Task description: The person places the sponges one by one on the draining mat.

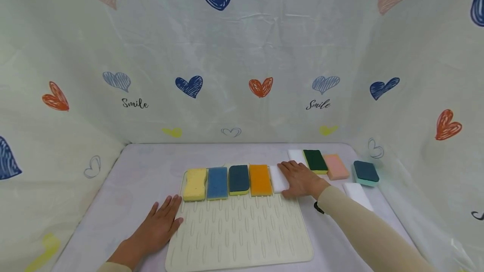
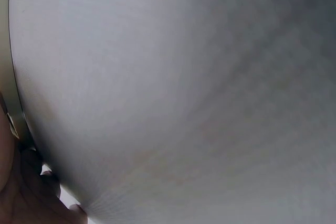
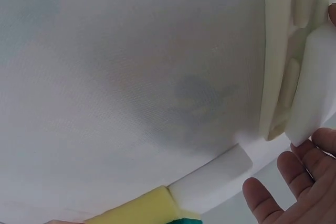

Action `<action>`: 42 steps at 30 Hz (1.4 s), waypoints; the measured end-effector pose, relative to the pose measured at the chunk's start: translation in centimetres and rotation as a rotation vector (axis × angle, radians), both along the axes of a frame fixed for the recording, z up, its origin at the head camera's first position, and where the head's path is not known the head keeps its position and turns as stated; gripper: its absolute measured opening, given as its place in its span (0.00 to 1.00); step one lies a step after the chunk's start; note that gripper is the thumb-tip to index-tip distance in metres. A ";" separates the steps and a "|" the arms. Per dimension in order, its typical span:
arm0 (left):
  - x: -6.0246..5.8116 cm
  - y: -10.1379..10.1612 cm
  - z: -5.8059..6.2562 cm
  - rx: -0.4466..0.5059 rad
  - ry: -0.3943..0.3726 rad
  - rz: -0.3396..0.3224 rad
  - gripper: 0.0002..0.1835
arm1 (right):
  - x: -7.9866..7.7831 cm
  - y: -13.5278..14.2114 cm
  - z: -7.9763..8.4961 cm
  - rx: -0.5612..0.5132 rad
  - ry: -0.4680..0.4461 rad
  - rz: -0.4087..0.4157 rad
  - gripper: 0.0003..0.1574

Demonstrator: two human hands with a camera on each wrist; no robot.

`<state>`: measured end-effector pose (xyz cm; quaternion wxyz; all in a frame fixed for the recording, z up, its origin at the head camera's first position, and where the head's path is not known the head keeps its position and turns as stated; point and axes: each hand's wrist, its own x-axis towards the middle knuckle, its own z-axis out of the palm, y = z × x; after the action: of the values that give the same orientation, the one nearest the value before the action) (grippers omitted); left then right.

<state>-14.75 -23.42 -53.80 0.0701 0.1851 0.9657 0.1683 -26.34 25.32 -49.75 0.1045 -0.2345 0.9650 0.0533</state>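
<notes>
A row of sponges lies along the far edge of a cream ribbed mat (image 1: 242, 230): yellow (image 1: 195, 184), blue (image 1: 217, 183), dark blue-topped (image 1: 239, 179), orange (image 1: 260, 179) and, at the right end, a white sponge (image 1: 278, 179). My right hand (image 1: 302, 179) holds that white one, thumb at its near end and fingers at its far end. The right wrist view shows the same white sponge (image 3: 317, 77) on the mat's edge, between thumb and fingers. My left hand (image 1: 159, 223) rests with straight fingers on the table, fingertips at the mat's left edge.
Beyond my right hand lie another white sponge (image 1: 296, 155), a dark green-topped sponge (image 1: 315, 160) and a pink sponge (image 1: 336, 166). Farther right are a teal sponge with a dark top (image 1: 365, 172) and a white one (image 1: 358, 195). A heart-printed curtain (image 1: 227, 53) surrounds the table.
</notes>
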 end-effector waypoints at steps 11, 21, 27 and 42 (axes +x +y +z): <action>0.1 0.6 0.5 -0.037 -0.020 0.002 0.38 | 0.4 0.3 0.1 -0.003 -0.011 -0.007 0.60; -0.1 0.6 0.5 -0.075 -0.031 0.005 0.38 | 0.6 0.4 -0.1 -0.026 -0.025 -0.032 0.61; 0.0 0.6 0.5 -0.053 -0.007 -0.003 0.37 | 0.8 0.4 0.1 -0.046 -0.053 -0.056 0.62; 0.3 0.3 0.2 -0.074 0.032 0.009 0.37 | 3.1 3.5 2.6 -0.035 0.205 0.014 0.64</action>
<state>-14.46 -23.07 -53.64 0.0606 0.1805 0.9731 0.1295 -23.20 28.81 -47.12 0.0007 -0.2365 0.9697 0.0610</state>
